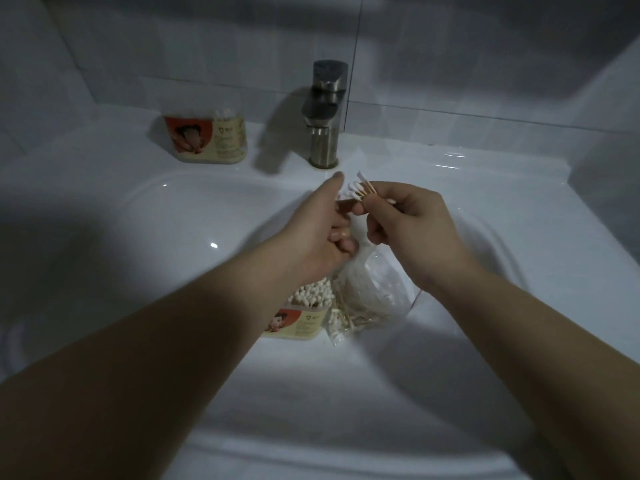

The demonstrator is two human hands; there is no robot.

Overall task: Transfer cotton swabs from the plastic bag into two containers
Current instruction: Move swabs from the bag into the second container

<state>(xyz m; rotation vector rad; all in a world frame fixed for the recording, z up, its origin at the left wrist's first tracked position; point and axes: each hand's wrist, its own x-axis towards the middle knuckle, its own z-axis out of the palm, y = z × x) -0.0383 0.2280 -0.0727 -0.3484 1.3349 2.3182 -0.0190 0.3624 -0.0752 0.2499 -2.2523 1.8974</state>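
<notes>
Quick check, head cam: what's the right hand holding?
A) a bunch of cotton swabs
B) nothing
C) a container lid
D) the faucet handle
A: the right hand pinches a bunch of cotton swabs above the plastic bag, whose top the left hand grips.

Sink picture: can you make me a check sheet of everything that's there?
Surface: white sink, shiny, dimly lit.
Job's things: plastic bag of swabs in the basin; near container beside it, full of swabs; far container on the ledge, left of the faucet.
Clutter: nothing seen.
Hands: left hand grips the bag's top; right hand pinches a bunch of cotton swabs.
Cables: nothing seen.
Surroundings: tiled wall behind.
</notes>
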